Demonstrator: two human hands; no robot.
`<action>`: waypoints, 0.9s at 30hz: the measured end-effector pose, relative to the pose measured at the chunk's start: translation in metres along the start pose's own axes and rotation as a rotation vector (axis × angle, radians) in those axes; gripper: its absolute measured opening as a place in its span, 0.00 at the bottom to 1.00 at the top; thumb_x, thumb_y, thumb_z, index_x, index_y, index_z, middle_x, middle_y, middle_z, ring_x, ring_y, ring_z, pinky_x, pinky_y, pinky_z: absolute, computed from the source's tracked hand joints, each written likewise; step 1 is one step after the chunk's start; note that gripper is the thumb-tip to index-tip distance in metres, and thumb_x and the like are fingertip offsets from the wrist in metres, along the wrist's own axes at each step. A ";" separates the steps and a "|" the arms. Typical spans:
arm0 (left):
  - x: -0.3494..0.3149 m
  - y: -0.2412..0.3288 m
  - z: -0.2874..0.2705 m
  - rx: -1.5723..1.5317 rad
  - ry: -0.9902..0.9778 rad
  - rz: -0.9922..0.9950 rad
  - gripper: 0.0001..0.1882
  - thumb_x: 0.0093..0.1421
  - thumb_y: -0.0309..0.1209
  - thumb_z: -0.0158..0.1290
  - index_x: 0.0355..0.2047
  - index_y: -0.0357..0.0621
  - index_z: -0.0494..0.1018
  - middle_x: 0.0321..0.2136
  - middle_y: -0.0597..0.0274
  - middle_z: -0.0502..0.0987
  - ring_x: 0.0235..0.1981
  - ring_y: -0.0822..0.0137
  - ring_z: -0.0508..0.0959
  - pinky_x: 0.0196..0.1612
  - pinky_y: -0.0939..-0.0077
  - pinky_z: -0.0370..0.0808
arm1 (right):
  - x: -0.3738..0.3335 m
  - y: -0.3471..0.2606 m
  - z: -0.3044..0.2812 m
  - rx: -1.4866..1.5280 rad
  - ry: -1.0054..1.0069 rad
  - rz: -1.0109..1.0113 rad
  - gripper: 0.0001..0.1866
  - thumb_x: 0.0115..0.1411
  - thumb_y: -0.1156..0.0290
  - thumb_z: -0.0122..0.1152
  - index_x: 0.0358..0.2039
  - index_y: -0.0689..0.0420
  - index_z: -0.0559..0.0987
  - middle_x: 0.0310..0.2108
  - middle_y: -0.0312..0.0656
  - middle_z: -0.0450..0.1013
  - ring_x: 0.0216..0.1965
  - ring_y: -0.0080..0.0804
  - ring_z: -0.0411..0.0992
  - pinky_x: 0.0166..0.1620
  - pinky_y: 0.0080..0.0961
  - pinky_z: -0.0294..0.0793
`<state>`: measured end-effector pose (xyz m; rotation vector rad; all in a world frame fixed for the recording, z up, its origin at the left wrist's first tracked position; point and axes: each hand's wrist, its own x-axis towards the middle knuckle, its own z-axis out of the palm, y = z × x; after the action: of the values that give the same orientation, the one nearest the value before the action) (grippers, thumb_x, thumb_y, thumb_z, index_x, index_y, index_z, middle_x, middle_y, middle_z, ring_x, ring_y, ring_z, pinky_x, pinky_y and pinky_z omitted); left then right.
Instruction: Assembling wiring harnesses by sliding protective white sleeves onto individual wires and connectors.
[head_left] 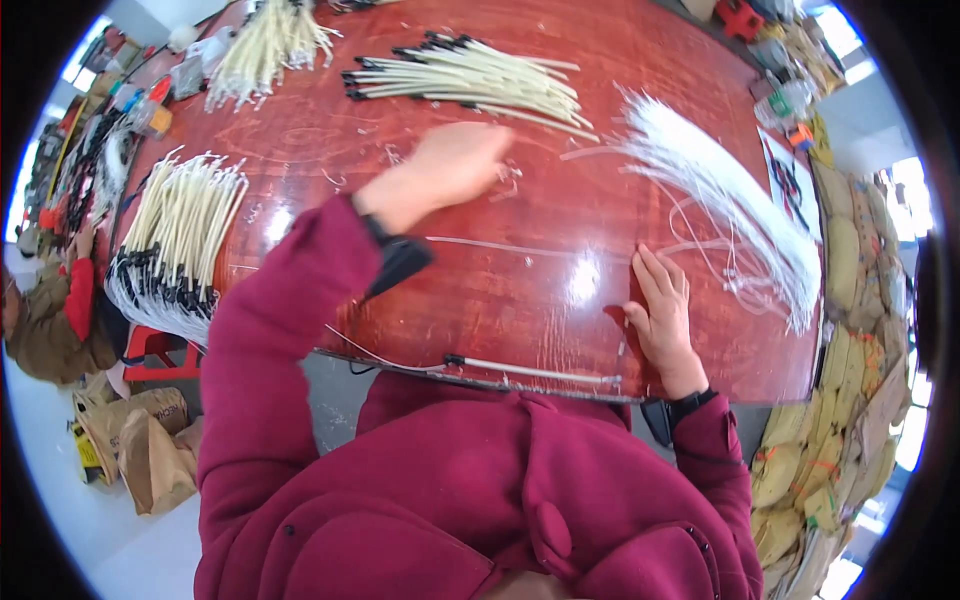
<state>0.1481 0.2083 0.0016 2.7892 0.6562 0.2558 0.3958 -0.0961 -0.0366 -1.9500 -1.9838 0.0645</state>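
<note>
Head: right hand [663, 310] flat, open on glossy table [480, 310] (fine filament [530, 248] near); left hand [445, 170] blurred, grip unclear.

Right at the near edge of the red table [460, 300], a single slim pale tube [535, 370] is laid almost along the rim, its left end capped in black, and a thin whitish cord [385, 358] is trailed leftward from that cap. Across the middle, a fine pale strand [490, 244] is stretched nearly straight, flat on the surface. Farther up, a loose pile of cream tubes [480, 80] is spread roughly side by side, black tips turned mostly left. And over on the right, a thick slanting sheaf of translucent white strands [735, 180] is seen, loops spilled from its left side.
</note>
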 end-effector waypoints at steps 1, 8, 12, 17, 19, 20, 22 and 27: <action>0.023 0.003 0.007 0.045 -0.013 0.039 0.11 0.59 0.34 0.55 0.37 0.39 0.72 0.35 0.46 0.78 0.41 0.42 0.79 0.42 0.50 0.75 | -0.002 -0.001 0.001 -0.011 -0.015 0.008 0.36 0.58 0.57 0.63 0.64 0.62 0.71 0.68 0.46 0.64 0.66 0.51 0.59 0.67 0.45 0.58; 0.088 0.005 0.058 0.167 0.307 0.187 0.07 0.63 0.29 0.47 0.35 0.42 0.75 0.36 0.53 0.77 0.40 0.54 0.81 0.42 0.57 0.78 | 0.001 -0.028 -0.012 -0.009 -0.009 0.022 0.34 0.61 0.55 0.60 0.63 0.63 0.72 0.66 0.47 0.66 0.64 0.52 0.62 0.66 0.46 0.59; 0.070 0.007 0.057 0.230 0.310 0.238 0.06 0.62 0.28 0.48 0.37 0.42 0.73 0.35 0.53 0.77 0.40 0.54 0.81 0.41 0.56 0.78 | -0.002 -0.029 -0.005 0.023 0.019 0.028 0.33 0.63 0.53 0.58 0.61 0.63 0.73 0.65 0.48 0.67 0.63 0.51 0.63 0.65 0.46 0.60; -0.025 0.022 0.016 0.136 0.337 0.246 0.06 0.61 0.27 0.52 0.39 0.43 0.71 0.35 0.54 0.76 0.39 0.52 0.80 0.41 0.58 0.77 | -0.007 -0.031 0.004 0.037 0.063 0.006 0.31 0.65 0.52 0.57 0.60 0.64 0.75 0.63 0.49 0.69 0.61 0.51 0.65 0.64 0.45 0.61; -0.075 0.019 0.009 0.055 0.356 0.213 0.07 0.62 0.27 0.53 0.40 0.44 0.70 0.35 0.54 0.76 0.39 0.52 0.80 0.41 0.58 0.76 | -0.010 -0.034 0.005 0.049 0.061 -0.010 0.31 0.65 0.52 0.57 0.60 0.64 0.75 0.63 0.49 0.69 0.61 0.51 0.65 0.64 0.45 0.61; -0.099 0.016 0.007 0.013 0.318 0.132 0.06 0.62 0.27 0.53 0.40 0.44 0.70 0.34 0.54 0.75 0.39 0.51 0.79 0.41 0.58 0.76 | -0.012 -0.034 0.007 0.050 0.070 -0.014 0.31 0.65 0.52 0.57 0.60 0.64 0.75 0.63 0.49 0.70 0.61 0.51 0.66 0.65 0.44 0.61; -0.143 0.009 0.002 -0.034 0.274 0.045 0.06 0.63 0.27 0.54 0.40 0.44 0.71 0.34 0.54 0.75 0.39 0.51 0.79 0.41 0.58 0.76 | -0.019 -0.035 0.008 0.055 0.070 -0.013 0.31 0.65 0.52 0.57 0.59 0.64 0.75 0.63 0.49 0.70 0.60 0.51 0.66 0.65 0.44 0.61; -0.228 -0.014 0.003 -0.071 0.344 -0.098 0.04 0.62 0.26 0.52 0.38 0.42 0.72 0.33 0.55 0.74 0.38 0.49 0.77 0.40 0.57 0.76 | -0.019 -0.036 0.017 0.027 0.044 -0.008 0.27 0.65 0.62 0.56 0.61 0.63 0.74 0.64 0.47 0.69 0.61 0.48 0.65 0.66 0.40 0.60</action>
<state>-0.0586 0.1151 -0.0304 2.6576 0.8386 0.7341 0.3565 -0.1130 -0.0463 -1.9098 -1.9530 0.0459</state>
